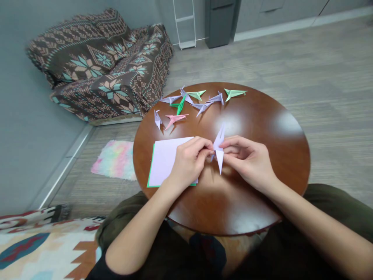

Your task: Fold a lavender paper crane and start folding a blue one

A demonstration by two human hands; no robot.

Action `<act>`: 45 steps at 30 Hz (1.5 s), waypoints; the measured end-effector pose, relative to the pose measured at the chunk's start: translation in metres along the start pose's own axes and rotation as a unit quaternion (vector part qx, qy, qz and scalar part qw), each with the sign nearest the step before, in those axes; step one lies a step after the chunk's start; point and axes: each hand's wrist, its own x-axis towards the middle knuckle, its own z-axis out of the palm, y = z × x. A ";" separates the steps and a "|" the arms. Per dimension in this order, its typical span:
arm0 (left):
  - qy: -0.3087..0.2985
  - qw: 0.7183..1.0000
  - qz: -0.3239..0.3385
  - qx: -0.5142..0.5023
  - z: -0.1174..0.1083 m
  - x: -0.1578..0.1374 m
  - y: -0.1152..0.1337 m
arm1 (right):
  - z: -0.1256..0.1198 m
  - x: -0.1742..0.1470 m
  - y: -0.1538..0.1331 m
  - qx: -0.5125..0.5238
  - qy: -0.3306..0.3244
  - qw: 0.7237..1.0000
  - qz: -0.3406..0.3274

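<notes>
L hand point(190, 155) & R hand point(250, 157) both worked on one lilac folded paper point(218, 144), held over approx. the middle of the bench point(262, 116). L grip was together, thumb & index pinched on the paper's L side nr its middle. R grip was also clamped on it, thumb & fingertips at the R side, other fingers curled. Paper's far end showed narrow pts angled up/away; a paler pt hung twd the wearer.

Just L of the paper, partly under L hand & wrist in view, lay a paper stack point(166, 157): lilac on top, green showing along L & near edges. Couldn't tell if the hand touched it.

Far L part of bench held finished-looking folded pcs, grouped loosely: pink pc point(175, 119), dk green pc point(179, 105), two lt green pcs point(197, 94) (one mid-group, one at the R end), plus several lilac pcs point(202, 107), one of them off at the L nr the bench edge, beside the pink.

Bkgd: sofa point(101, 74) w/ patterned cover, fluffy pastel mat point(115, 159) on the floor point(291, 70), white rack point(195, 35) by the wall, dk grey unit point(220, 23) to its R.
</notes>
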 end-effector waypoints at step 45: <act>0.010 0.920 -0.244 -0.305 0.010 0.002 0.016 | 0.004 0.005 -0.011 -0.062 0.093 0.994 -0.008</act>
